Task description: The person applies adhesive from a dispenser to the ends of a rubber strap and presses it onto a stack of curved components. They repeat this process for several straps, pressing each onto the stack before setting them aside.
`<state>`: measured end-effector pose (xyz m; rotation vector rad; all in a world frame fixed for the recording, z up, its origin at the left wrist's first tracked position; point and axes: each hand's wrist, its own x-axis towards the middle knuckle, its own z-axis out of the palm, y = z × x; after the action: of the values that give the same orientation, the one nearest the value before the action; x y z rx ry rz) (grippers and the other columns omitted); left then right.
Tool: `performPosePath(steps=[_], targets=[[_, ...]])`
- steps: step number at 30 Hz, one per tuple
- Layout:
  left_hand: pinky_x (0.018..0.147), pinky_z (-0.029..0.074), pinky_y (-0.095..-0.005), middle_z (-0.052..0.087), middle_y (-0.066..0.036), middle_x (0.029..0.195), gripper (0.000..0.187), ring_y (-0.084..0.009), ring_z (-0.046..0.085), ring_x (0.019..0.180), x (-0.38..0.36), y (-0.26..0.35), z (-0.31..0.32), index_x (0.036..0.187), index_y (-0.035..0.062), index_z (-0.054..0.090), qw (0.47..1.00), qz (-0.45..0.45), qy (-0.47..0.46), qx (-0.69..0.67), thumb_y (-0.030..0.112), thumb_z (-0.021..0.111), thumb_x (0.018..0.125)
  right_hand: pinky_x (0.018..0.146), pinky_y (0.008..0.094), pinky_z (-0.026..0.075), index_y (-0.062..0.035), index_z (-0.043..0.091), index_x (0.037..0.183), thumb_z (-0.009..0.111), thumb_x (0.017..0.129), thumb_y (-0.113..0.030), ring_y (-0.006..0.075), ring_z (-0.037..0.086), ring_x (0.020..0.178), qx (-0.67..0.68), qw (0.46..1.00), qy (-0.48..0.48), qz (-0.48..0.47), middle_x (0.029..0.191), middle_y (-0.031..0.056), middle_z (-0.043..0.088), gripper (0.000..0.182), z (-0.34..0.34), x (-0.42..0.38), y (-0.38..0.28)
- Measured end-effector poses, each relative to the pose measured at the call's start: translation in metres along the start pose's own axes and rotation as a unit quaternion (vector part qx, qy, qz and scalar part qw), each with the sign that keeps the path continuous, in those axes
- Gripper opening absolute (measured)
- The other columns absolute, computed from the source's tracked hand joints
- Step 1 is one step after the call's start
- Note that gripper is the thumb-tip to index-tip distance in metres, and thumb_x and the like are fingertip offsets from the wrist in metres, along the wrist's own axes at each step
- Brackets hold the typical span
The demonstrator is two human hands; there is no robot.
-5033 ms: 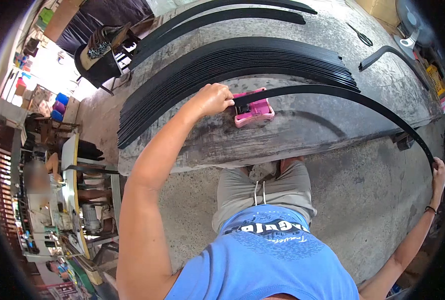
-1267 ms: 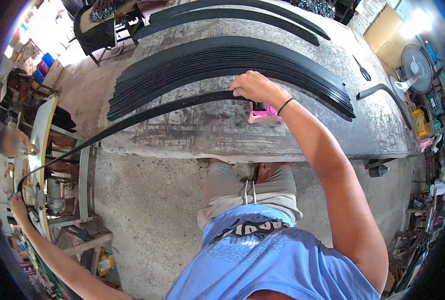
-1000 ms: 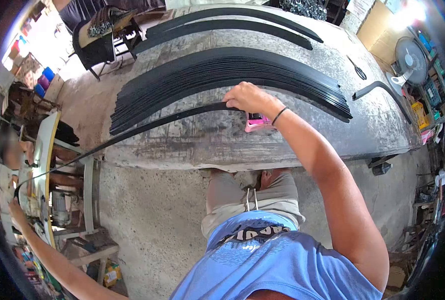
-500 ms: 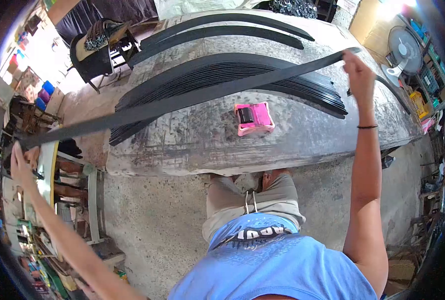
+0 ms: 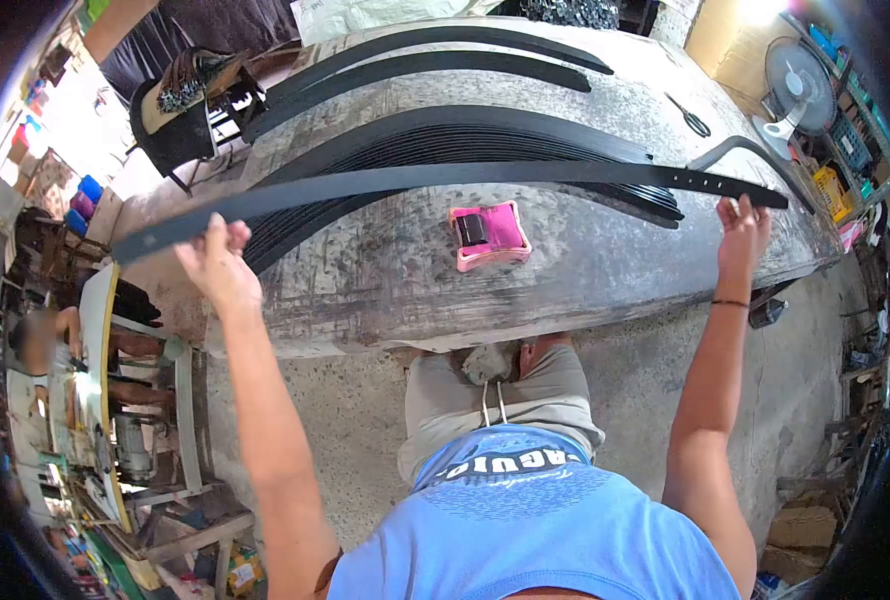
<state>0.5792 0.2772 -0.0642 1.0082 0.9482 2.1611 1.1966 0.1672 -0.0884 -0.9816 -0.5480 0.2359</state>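
Observation:
A long black belt strap [image 5: 435, 178] stretches between my two hands above the table. My left hand [image 5: 220, 268] grips it near its left end, fingers curled over the lower edge. The other end, with a row of small holes, is pinched by my right hand [image 5: 743, 235] from below. Behind the strap, and partly hidden by it, lies a pile of similar black straps [image 5: 445, 130]. Nearer to me on the table sits a pink tray-like object [image 5: 505, 232] with a black piece on it.
Two more black straps [image 5: 435, 68] lie at the table's [image 5: 415, 300] far side. Scissors [image 5: 689, 118] and a curved strap [image 5: 755, 150] rest at the right. Beyond stands a grey fan [image 5: 800, 85]. A person [image 5: 40, 345] is at the far left beside a bench.
My left hand has come in from the far left and my right hand has moved down and nearer. The strap now lies more level, its holes showing at the right end.

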Motion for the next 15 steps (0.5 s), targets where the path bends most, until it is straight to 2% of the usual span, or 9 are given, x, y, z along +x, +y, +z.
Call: performPosePath(steps=[3, 5, 7, 8, 11, 12, 13, 15], targets=[[0.065, 0.058, -0.0332, 0.061, -0.010, 0.085, 0.022, -0.0215, 0.065, 0.072, -0.027, -0.042, -0.038, 0.102, 0.0007, 0.047, 0.998, -0.060, 0.012, 0.016, 0.002, 0.063, 0.087, 0.068, 0.0376, 0.059, -0.0029, 0.049, 0.102, 0.054, 0.092, -0.001, 0.0225, 0.065, 0.072, 0.040, 0.998, 0.027, 0.041, 0.092, 0.0086, 0.059, 0.012, -0.031, -0.028, 0.039], [0.064, 0.057, -0.0313, 0.064, -0.013, 0.085, 0.009, -0.0208, 0.065, 0.069, -0.055, -0.055, -0.047, 0.089, -0.0050, 0.056, 0.996, -0.080, 0.040, 0.007, 0.001, 0.061, 0.087, 0.074, 0.0408, 0.058, -0.0047, 0.048, 0.107, 0.052, 0.094, -0.002, 0.0244, 0.065, 0.078, 0.076, 0.993, 0.038, 0.078, 0.097, 0.0080, 0.059, 0.014, -0.046, -0.050, 0.061], [0.069, 0.058, -0.0330, 0.066, -0.016, 0.085, 0.009, -0.0223, 0.067, 0.073, -0.076, -0.075, -0.073, 0.089, -0.0057, 0.057, 0.990, -0.131, 0.039, 0.029, 0.003, 0.061, 0.087, 0.081, 0.0433, 0.057, -0.0058, 0.047, 0.111, 0.051, 0.094, -0.002, 0.0256, 0.065, 0.087, 0.082, 0.991, 0.044, 0.101, 0.101, 0.0089, 0.060, 0.018, -0.062, -0.072, 0.082], [0.074, 0.059, -0.0334, 0.067, -0.019, 0.085, 0.012, -0.0236, 0.068, 0.078, -0.087, -0.083, -0.082, 0.091, -0.0077, 0.057, 0.989, -0.138, 0.047, 0.036, 0.003, 0.061, 0.088, 0.082, 0.0429, 0.057, -0.0053, 0.047, 0.111, 0.051, 0.094, -0.002, 0.0255, 0.065, 0.087, 0.088, 0.987, 0.060, 0.119, 0.100, 0.0094, 0.060, 0.018, -0.067, -0.082, 0.091], [0.077, 0.058, -0.0328, 0.067, -0.018, 0.088, 0.019, -0.0232, 0.068, 0.081, -0.111, -0.088, -0.095, 0.099, -0.0083, 0.057, 0.991, -0.123, 0.048, 0.029, 0.010, 0.057, 0.093, 0.081, 0.0405, 0.057, -0.0042, 0.048, 0.110, 0.052, 0.094, -0.005, 0.0248, 0.066, 0.088, 0.051, 0.976, 0.098, 0.190, 0.098, 0.0109, 0.061, 0.016, -0.081, -0.110, 0.102], [0.077, 0.058, -0.0328, 0.067, -0.018, 0.088, 0.019, -0.0232, 0.068, 0.081, -0.114, -0.087, -0.095, 0.099, -0.0083, 0.057, 0.991, -0.122, 0.049, 0.032, 0.010, 0.057, 0.093, 0.076, 0.0383, 0.057, -0.0040, 0.050, 0.107, 0.054, 0.095, -0.008, 0.0225, 0.065, 0.083, 0.046, 0.969, 0.106, 0.216, 0.095, 0.0107, 0.062, 0.014, -0.088, -0.114, 0.106], [0.078, 0.056, -0.0323, 0.067, -0.017, 0.090, 0.021, -0.0229, 0.068, 0.083, -0.116, -0.084, -0.096, 0.101, -0.0084, 0.057, 0.990, -0.125, 0.043, 0.051, 0.012, 0.056, 0.094, 0.076, 0.0383, 0.057, -0.0040, 0.050, 0.107, 0.054, 0.095, -0.008, 0.0225, 0.065, 0.083, 0.046, 0.969, 0.105, 0.220, 0.095, 0.0107, 0.062, 0.014, -0.098, -0.118, 0.106], [0.079, 0.055, -0.0318, 0.067, -0.017, 0.093, 0.024, -0.0226, 0.068, 0.084, -0.120, -0.077, -0.094, 0.102, -0.0084, 0.057, 0.989, -0.120, 0.046, 0.077, 0.015, 0.054, 0.096, 0.067, 0.0332, 0.055, -0.0040, 0.053, 0.103, 0.055, 0.095, -0.012, 0.0180, 0.062, 0.076, -0.022, 0.944, 0.048, 0.326, 0.089, 0.0085, 0.062, 0.012, -0.093, -0.130, 0.078]])
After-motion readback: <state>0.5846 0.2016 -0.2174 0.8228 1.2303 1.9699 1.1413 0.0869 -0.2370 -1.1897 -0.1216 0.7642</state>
